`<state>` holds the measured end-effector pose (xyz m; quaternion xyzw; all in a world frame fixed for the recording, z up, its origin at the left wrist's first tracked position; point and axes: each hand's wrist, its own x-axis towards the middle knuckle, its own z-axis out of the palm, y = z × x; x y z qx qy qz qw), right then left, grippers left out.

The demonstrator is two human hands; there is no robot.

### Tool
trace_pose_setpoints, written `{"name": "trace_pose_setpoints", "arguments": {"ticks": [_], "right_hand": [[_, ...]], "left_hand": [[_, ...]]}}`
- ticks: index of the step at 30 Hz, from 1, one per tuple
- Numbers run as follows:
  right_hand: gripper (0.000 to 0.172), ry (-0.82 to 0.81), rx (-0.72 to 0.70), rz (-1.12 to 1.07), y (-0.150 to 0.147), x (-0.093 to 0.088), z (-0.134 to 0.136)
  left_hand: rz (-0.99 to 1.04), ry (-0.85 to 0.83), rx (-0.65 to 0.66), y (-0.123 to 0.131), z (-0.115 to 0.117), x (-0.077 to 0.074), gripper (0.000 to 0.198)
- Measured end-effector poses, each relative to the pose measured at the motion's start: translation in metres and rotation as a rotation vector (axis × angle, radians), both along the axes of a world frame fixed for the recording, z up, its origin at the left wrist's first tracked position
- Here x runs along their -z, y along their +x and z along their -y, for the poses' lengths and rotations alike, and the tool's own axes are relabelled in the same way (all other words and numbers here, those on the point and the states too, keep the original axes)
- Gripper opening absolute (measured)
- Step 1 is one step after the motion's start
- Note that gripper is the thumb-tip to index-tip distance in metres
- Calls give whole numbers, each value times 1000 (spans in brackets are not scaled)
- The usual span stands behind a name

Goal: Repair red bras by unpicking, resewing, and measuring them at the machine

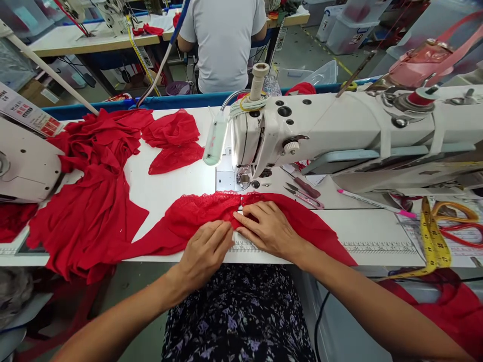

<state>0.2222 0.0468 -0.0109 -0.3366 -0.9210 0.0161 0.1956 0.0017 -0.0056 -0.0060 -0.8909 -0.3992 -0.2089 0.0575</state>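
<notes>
A red lace-edged fabric piece [196, 213] lies on the white sewing table [358, 226] in front of the sewing machine [339, 130]. My left hand [206, 251] rests on the fabric's near edge with its fingers curled, pinching the cloth. My right hand [266, 226] lies on the fabric just right of it, fingers pressed together on the seam where the two hands meet. The needle area [243, 178] is just beyond the fabric.
A heap of red fabric [90, 201] covers the table's left side, with smaller red pieces [173, 141] behind. Snips and a tool [304, 193] lie under the machine arm, a pink pen [373, 202] and yellow tape measure [433, 236] at right. A person in a white shirt [222, 40] sits beyond.
</notes>
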Motion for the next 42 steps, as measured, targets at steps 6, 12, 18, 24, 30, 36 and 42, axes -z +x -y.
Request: {"name": "trace_pose_setpoints", "arguments": {"ticks": [6,12,18,24,30,36,42], "right_hand": [[31,-16,2,17,1,1,-1],[31,-17,4,13,1,0,0],[30,-13,9,5,0,0,-1],[30,-43,7,-7,1,1,-1],[31,-161,11,-68,3,-1,-4],[38,-293,42,-135,18,0,-6],[52,-297,128,-50,30,1,-1]], "left_hand": [[2,-34,-62,-9,20,12,37],[-28,-63,-60,-11,7,3,39],[-86,19,30,-10,-9,1,27],[-121,17,232,-17,-30,8,13],[-136,41,285,-20,-37,7,11],[-160,23,270,-21,-36,8,13],[-83,-44,238,-19,-37,8,8]]}}
